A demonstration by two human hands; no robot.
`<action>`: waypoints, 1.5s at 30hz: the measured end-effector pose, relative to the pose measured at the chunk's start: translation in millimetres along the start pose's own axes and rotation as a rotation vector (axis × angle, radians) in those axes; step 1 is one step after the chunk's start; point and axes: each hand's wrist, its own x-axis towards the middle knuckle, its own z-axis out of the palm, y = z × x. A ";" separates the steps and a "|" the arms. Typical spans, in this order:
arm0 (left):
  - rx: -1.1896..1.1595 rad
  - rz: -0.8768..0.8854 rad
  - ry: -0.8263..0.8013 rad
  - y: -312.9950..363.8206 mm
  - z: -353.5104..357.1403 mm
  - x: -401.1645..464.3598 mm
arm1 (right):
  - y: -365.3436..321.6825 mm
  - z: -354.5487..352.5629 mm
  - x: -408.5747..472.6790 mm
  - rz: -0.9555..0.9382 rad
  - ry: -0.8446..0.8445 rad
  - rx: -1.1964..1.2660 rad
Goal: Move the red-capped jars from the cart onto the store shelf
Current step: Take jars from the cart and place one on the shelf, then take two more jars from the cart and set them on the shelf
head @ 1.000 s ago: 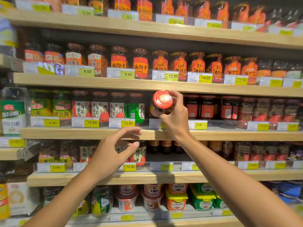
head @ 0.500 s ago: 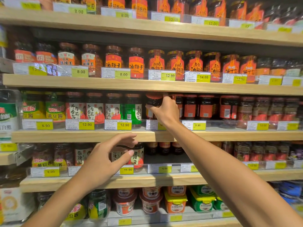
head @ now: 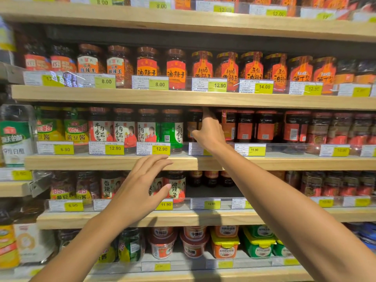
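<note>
Two hands: left hand [head: 140,192], right hand [head: 209,133]. Five wooden shelf boards [head: 183,97] in view. Second shelf from the top: about fourteen jars across. Third shelf: four beef-mushroom sauce jars [head: 124,129], two yellow-label bean paste jars [head: 76,127]. Bottom right: two green tubs [head: 257,246], one orange tub [head: 224,248].

Bright, warm store light is falling from above, leaving dark bands under each wooden shelf [head: 183,98]. Glare is washing over the clear price-tag strip [head: 284,148] toward three o'clock. Motion blur is softening everything, worst at the edges, where wide-angle distortion is bending the boards.
</note>
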 end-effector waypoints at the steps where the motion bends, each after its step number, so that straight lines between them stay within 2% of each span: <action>1: 0.013 -0.003 0.007 -3.2 3.7 0.5 | 0.7 -2.0 -4.1 -0.032 0.010 -0.001; 5: 0.080 0.021 0.014 -13.6 13.5 -0.9 | 13.7 -13.3 -25.7 -0.152 0.020 -0.013; 9: 0.114 0.026 0.005 -18.9 15.6 -1.8 | 42.4 -29.0 -65.1 -0.339 0.063 0.099; 11: 0.118 0.036 0.013 -21.7 17.0 -2.9 | 61.7 -38.8 -93.4 -0.367 0.092 0.124; 16: 0.120 0.107 0.083 -26.0 27.2 -3.2 | 125.3 -62.6 -179.8 -0.319 0.083 0.081; 20: 0.095 0.189 0.200 -16.6 48.8 -2.8 | 184.8 -75.1 -247.3 -0.155 0.024 -0.003; 22: 0.025 0.191 0.187 -8.4 64.9 -3.7 | 210.7 -81.4 -276.3 -0.068 0.002 -0.010; 27: -0.105 0.282 0.028 30.2 120.2 -13.0 | 263.9 -104.7 -344.6 0.107 -0.034 -0.061; 31: -0.173 0.410 -0.029 92.4 168.5 -34.0 | 301.1 -131.9 -401.5 0.247 -0.089 -0.127; 35: -0.286 0.495 -0.159 158.7 230.6 -67.8 | 333.0 -161.8 -459.3 0.395 -0.098 -0.148; 41: -0.459 0.510 -0.472 271.1 318.8 -139.8 | 395.9 -202.7 -567.1 0.637 -0.157 -0.165; 45: -0.487 0.496 -0.691 332.3 375.3 -194.6 | 440.8 -216.0 -634.9 0.787 -0.226 -0.153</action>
